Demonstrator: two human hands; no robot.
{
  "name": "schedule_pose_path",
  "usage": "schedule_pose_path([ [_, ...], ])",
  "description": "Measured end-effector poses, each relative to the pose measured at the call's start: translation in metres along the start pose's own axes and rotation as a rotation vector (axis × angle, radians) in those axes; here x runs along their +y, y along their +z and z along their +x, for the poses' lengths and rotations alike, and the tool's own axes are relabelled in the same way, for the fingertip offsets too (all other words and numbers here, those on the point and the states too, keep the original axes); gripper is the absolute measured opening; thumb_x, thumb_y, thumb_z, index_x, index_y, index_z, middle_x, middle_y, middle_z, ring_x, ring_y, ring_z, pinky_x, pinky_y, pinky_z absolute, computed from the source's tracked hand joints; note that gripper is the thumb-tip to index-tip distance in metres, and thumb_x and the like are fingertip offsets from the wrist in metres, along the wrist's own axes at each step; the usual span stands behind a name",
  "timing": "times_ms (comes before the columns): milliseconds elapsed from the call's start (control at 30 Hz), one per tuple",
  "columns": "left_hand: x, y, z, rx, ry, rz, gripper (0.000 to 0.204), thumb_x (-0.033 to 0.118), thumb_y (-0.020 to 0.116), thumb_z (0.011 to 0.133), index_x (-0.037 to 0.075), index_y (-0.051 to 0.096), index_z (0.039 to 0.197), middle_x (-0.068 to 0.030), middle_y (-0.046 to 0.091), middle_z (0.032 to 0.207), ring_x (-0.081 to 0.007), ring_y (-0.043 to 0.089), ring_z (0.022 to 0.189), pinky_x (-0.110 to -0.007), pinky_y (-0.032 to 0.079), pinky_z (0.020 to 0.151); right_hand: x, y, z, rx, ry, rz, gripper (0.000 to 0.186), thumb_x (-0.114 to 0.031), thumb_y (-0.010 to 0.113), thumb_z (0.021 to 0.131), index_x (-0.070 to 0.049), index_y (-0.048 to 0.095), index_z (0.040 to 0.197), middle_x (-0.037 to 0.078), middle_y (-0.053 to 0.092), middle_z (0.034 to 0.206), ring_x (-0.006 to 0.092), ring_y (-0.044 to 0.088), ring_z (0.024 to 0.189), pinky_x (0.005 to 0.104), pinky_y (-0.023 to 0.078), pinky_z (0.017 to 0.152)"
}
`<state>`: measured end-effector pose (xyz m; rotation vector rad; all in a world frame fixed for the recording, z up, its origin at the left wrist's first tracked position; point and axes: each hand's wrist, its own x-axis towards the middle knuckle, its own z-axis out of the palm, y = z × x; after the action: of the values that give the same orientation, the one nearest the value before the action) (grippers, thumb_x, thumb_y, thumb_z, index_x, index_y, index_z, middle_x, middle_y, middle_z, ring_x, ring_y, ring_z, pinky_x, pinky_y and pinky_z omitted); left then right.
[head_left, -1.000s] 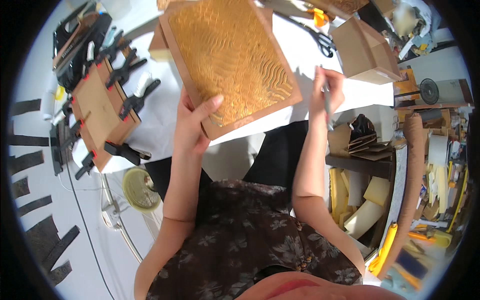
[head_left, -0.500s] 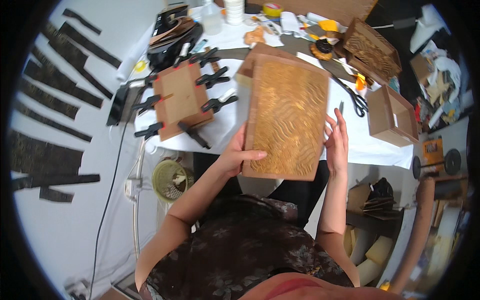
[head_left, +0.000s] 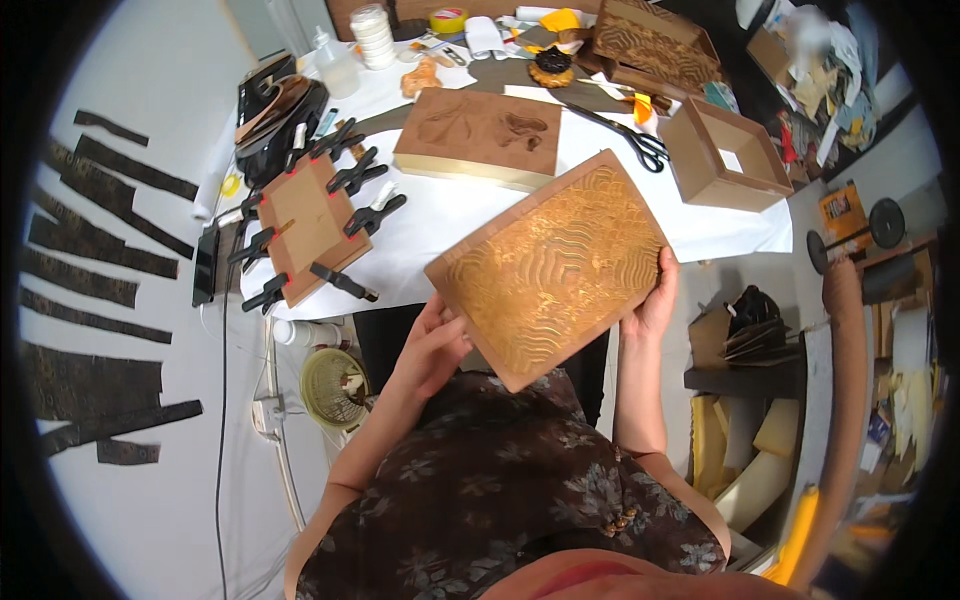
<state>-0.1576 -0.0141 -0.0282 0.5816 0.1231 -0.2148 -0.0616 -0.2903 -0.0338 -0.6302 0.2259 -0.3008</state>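
A rectangular brown panel (head_left: 560, 262) with a gold, wavy embossed face is held tilted in front of me, over the table's near edge. My right hand (head_left: 654, 298) grips its right edge, with the thumb along the side. At the lower left edge, my left hand (head_left: 436, 346) has curled fingers against the panel, some partly hidden by it. Just beyond lies a thick brown block (head_left: 478, 130) with a relief on top and pale sides. To the left, a flat brown board (head_left: 318, 225) is ringed by several black spring clamps (head_left: 357, 172).
On the right of the white-covered table (head_left: 400, 265) are an open brown box (head_left: 725, 160) and black scissors (head_left: 640, 145). A patterned box (head_left: 655, 45), a squeeze bottle (head_left: 335, 65) and yellow tape (head_left: 448, 20) stand at the back. A green basket (head_left: 333, 388) is below left.
The panel has turned clockwise from upright to slanted and come lower. My right hand has closed on its edge, my left has shifted down-left. The relief block behind is now uncovered.
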Motion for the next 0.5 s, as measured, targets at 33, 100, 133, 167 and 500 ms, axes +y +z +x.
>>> schedule_pose_path([
  [33,-0.001,0.001,0.009,0.111,-0.002,0.139,0.065,0.014,0.065,0.085,0.006,0.032,0.140,-0.0123,0.053,0.125,-0.0224,0.055,0.112,-0.034,0.047,0.087,0.000,-0.003,0.000,0.022,-0.026,-0.047,0.021,-0.015,0.059,0.092,-0.002,0.053,0.108,0.010,0.059,0.105,0.0194,0.059,0.096,0.0325,0.051,0.083],
  [100,-0.001,0.005,0.031,0.297,0.060,0.285,0.051,0.008,0.061,0.089,0.005,0.036,0.134,-0.0086,0.058,0.112,-0.0166,0.059,0.101,-0.028,0.050,0.077,0.001,-0.010,0.002,0.079,-0.053,-0.210,0.014,-0.013,0.061,0.090,-0.004,0.053,0.097,0.007,0.059,0.096,0.0152,0.058,0.089,0.0304,0.050,0.080],
  [133,0.003,0.005,0.041,0.317,0.076,0.306,0.050,0.009,0.060,0.090,0.005,0.037,0.134,-0.0089,0.059,0.113,-0.0169,0.059,0.101,-0.028,0.050,0.079,0.003,-0.017,0.003,0.077,-0.040,-0.294,0.014,-0.013,0.063,0.089,-0.006,0.052,0.092,0.005,0.061,0.089,0.0131,0.059,0.083,0.0281,0.052,0.070],
  [167,0.010,0.003,0.050,0.336,0.093,0.327,0.048,0.010,0.059,0.091,0.005,0.039,0.134,-0.0091,0.059,0.113,-0.0173,0.059,0.101,-0.029,0.050,0.082,0.005,-0.023,0.001,0.053,-0.018,-0.378,0.015,-0.014,0.064,0.089,-0.007,0.050,0.091,0.004,0.061,0.085,0.0122,0.059,0.076,0.0262,0.051,0.062],
  [500,0.059,-0.029,0.100,0.329,0.122,0.698,0.049,0.009,0.055,0.093,0.002,0.037,0.138,-0.0126,0.056,0.124,-0.0195,0.058,0.107,-0.031,0.047,0.090,0.019,-0.021,-0.009,-0.267,0.043,-1.027,0.034,-0.026,0.060,0.092,-0.004,0.036,0.099,0.006,0.057,0.059,0.0124,0.055,0.048,0.0262,0.043,0.045],
])
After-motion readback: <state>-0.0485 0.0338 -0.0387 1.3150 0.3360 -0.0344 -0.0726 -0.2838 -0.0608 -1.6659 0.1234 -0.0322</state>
